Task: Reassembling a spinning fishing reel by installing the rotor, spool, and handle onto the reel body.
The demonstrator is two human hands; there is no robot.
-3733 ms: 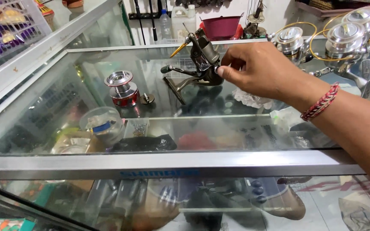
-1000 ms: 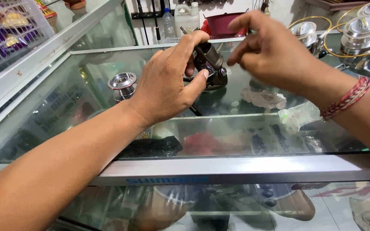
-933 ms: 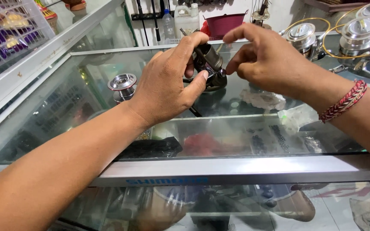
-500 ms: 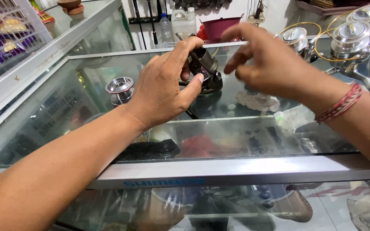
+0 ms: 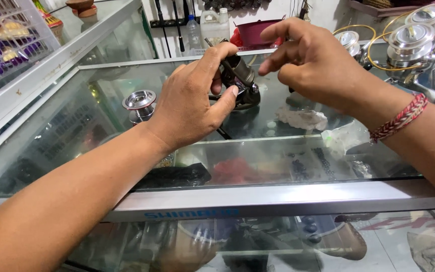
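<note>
Two bare hands work above a glass display counter [image 5: 288,166], and everything is placed here by the dark fishing reel body [image 5: 240,83] held over its top. The left hand [image 5: 192,103] wraps this reel from the near-left side: its fingers curl over the top, its thumb presses against the reel's near side, and the grasp is closed tight with the reel clamped between thumb and fingers. The right hand [image 5: 318,63] sits just right of the reel, not clearly touching it; its fingers are loosely bent, the forefinger and thumb drawn near each other with a narrow gap, and nothing is visibly held between them. A red and white woven bracelet [image 5: 399,118] circles the right wrist. Left of the reel, a silver spool [image 5: 139,103] stands upright on the glass, apart from both hands. Right of the reel and below it lies a crumpled white tissue [image 5: 303,118]. Far right of the reel, shiny silver reels [image 5: 414,40] with yellow line stand at the counter's back.
</note>
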